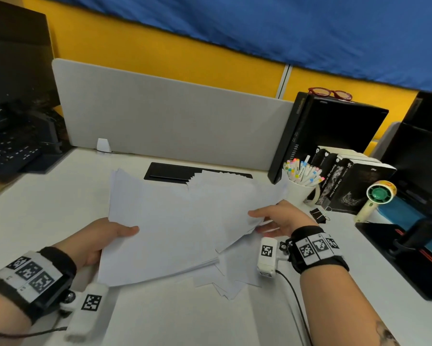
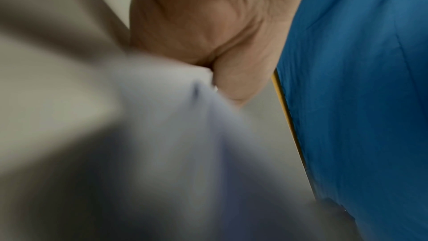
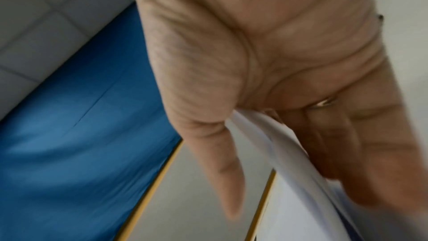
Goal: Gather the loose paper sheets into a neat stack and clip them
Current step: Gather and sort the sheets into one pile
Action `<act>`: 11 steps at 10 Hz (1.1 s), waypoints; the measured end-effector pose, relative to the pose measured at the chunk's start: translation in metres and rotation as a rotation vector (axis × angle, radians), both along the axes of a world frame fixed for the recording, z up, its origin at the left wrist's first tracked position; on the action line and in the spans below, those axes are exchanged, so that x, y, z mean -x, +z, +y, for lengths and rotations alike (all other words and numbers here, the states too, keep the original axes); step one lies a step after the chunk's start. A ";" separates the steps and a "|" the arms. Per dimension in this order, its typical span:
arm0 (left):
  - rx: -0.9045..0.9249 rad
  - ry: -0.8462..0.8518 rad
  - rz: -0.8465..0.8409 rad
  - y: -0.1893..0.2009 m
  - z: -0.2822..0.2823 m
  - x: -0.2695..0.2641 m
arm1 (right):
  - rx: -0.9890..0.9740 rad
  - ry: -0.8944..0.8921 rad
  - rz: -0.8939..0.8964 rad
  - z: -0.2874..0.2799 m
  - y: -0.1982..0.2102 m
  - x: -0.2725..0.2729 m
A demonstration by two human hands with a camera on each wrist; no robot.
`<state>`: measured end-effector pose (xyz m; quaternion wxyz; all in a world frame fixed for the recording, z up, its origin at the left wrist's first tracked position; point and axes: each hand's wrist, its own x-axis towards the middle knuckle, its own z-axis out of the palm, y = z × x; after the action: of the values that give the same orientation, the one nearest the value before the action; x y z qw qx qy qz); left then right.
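Paper sheets (image 1: 175, 221), white and loosely fanned, up off the worktop (image 1: 47, 203), gripped at both sides. Clamped at the left edge by the left hand (image 1: 102, 242): thumb flat on top, the rest tucked beneath, hidden by the paper. Caught at the right edge by the right hand (image 1: 282, 218): thumb above, fingers (image 3: 347, 144) below, paper bowing between them in the wrist view. Underneath, loose sheets (image 1: 227, 283) lying flat, corners poking out toward the near side. Just right of the right hand, a black binder clip (image 1: 319, 214). Behind that, a white mug of markers (image 1: 301, 188), a handheld fan (image 1: 377, 196) and boxed books (image 1: 354, 181). Along the back, a grey partition (image 1: 160, 116).
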<state>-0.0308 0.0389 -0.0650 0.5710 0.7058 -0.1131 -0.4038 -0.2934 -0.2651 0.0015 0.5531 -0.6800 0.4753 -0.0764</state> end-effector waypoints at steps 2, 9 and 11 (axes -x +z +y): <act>0.009 -0.009 0.005 0.000 0.000 0.000 | -0.162 -0.270 -0.338 0.025 -0.025 -0.038; 0.163 0.131 -0.261 0.003 0.000 0.013 | -0.156 -0.357 -0.712 0.017 0.001 -0.022; 0.070 -0.069 -0.235 0.015 0.004 0.010 | -0.303 -0.236 -0.713 0.039 -0.019 -0.041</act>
<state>-0.0407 0.0425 -0.0503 0.5640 0.7236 -0.2175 -0.3333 -0.2522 -0.2256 -0.0172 0.7646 -0.4623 0.3345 -0.2995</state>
